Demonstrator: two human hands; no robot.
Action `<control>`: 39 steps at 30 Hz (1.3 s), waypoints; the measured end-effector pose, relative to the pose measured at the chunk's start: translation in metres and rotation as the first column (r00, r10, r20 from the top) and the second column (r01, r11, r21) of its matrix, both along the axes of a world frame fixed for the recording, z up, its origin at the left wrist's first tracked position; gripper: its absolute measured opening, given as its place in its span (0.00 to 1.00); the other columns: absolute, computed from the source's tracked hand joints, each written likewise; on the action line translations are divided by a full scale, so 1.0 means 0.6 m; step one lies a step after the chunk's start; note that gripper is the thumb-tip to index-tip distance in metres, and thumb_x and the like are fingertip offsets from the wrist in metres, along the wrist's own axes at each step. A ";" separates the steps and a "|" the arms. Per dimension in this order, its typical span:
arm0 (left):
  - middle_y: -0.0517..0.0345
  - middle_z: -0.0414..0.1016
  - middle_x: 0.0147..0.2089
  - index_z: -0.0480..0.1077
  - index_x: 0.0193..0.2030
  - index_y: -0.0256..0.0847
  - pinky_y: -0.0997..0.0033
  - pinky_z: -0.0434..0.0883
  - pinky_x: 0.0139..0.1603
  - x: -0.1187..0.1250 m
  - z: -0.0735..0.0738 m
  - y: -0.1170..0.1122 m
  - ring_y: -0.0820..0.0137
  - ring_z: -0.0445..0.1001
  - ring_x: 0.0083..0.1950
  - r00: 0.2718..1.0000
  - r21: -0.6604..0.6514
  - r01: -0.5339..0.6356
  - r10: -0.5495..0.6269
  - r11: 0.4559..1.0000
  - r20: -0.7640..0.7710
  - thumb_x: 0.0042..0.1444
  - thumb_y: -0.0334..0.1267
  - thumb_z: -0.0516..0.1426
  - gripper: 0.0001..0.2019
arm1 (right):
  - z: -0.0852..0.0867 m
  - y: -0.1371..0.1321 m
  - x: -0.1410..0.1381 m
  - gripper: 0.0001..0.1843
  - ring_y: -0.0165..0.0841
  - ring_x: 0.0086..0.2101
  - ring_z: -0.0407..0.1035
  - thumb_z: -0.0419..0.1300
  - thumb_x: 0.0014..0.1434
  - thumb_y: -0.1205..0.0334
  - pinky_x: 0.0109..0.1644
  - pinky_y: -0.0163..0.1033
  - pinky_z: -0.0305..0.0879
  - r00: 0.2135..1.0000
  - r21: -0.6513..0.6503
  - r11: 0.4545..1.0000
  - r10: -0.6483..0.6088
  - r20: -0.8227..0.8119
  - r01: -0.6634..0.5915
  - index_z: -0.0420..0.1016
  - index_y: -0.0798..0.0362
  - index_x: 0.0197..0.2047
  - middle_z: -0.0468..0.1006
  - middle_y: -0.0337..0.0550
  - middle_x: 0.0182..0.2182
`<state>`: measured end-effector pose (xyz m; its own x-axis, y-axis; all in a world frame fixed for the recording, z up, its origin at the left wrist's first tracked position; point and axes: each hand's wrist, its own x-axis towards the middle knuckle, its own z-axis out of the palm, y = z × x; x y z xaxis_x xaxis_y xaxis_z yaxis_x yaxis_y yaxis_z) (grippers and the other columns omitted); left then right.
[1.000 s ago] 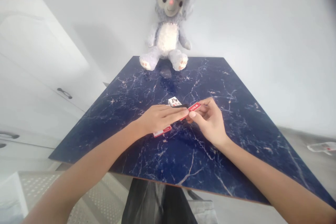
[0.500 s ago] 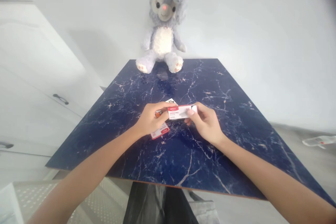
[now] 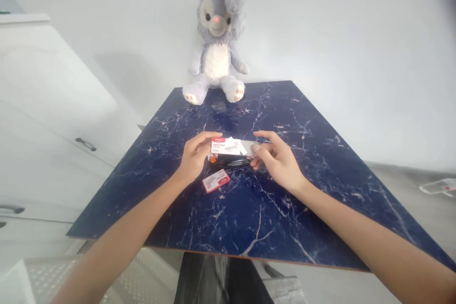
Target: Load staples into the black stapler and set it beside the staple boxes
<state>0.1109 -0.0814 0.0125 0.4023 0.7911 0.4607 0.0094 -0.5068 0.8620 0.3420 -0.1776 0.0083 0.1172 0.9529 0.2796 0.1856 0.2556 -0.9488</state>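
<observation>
My left hand (image 3: 194, 157) grips the left end of a small red-and-white staple box (image 3: 223, 146) between thumb and fingers. The box's right end is open, with its white flap sticking out. A grey strip of staples (image 3: 250, 148) protrudes from that end. My right hand (image 3: 280, 160) pinches the strip's outer end between thumb and a curled finger, its index finger raised. Beneath the box, partly hidden, lies a black stapler-like tool (image 3: 233, 161) with an orange tip. A second, closed red-and-white box (image 3: 215, 181) lies flat on the table, nearer me.
The blue marbled table (image 3: 306, 218) stands against the wall. A grey plush rabbit (image 3: 217, 61) sits at its far edge. White cabinets (image 3: 46, 118) with dark handles are on the left. A clear plastic item (image 3: 440, 186) lies on the floor at right.
My left hand and the box have shifted left, away from my right hand. The grey strip now shows outside the box's open end. More of the black tool and second box is visible.
</observation>
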 end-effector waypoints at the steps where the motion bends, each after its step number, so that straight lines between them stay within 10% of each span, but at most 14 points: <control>1: 0.54 0.81 0.43 0.78 0.50 0.45 0.68 0.75 0.33 -0.001 -0.001 0.001 0.68 0.78 0.34 1.000 0.002 -0.014 0.014 1.000 0.022 0.64 0.39 0.56 0.12 | -0.001 -0.001 0.000 0.22 0.35 0.27 0.77 0.58 0.67 0.52 0.31 0.42 0.79 0.997 0.039 0.999 -0.018 0.078 0.015 0.67 0.50 0.60 0.81 0.42 0.31; 6: 0.54 0.81 0.46 0.78 0.49 0.45 0.66 0.77 0.39 -0.001 0.002 -0.006 0.65 0.80 0.41 0.996 0.094 -0.093 0.092 0.991 0.018 0.66 0.41 0.55 0.12 | 0.001 -0.009 -0.011 0.09 0.42 0.45 0.77 0.60 0.65 0.62 0.48 0.51 0.78 0.855 0.439 0.897 -0.275 0.440 0.062 0.77 0.48 0.48 0.75 0.52 0.57; 10: 0.54 0.82 0.46 0.79 0.49 0.45 0.67 0.77 0.40 0.000 0.010 -0.021 0.65 0.80 0.43 0.994 0.174 -0.083 0.095 0.981 -0.060 0.66 0.41 0.55 0.12 | 0.004 -0.012 -0.015 0.05 0.44 0.47 0.76 0.63 0.63 0.61 0.51 0.52 0.75 0.771 0.531 0.844 -0.383 0.508 0.070 0.79 0.49 0.42 0.78 0.52 0.52; 39: 0.55 0.82 0.48 0.79 0.50 0.45 0.67 0.75 0.47 0.014 -0.020 -0.011 0.66 0.80 0.46 0.992 0.143 -0.019 0.036 0.990 -0.119 0.68 0.37 0.54 0.12 | 0.002 0.002 -0.001 0.06 0.40 0.38 0.71 0.61 0.63 0.67 0.45 0.48 0.70 0.587 0.471 0.882 -0.386 0.712 0.009 0.79 0.51 0.35 0.82 0.47 0.41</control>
<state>0.1190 -0.0878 0.0003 0.4404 0.7330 0.5183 0.1247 -0.6217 0.7733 0.3412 -0.1765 0.0095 -0.1494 0.7197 0.6780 0.8795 0.4101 -0.2416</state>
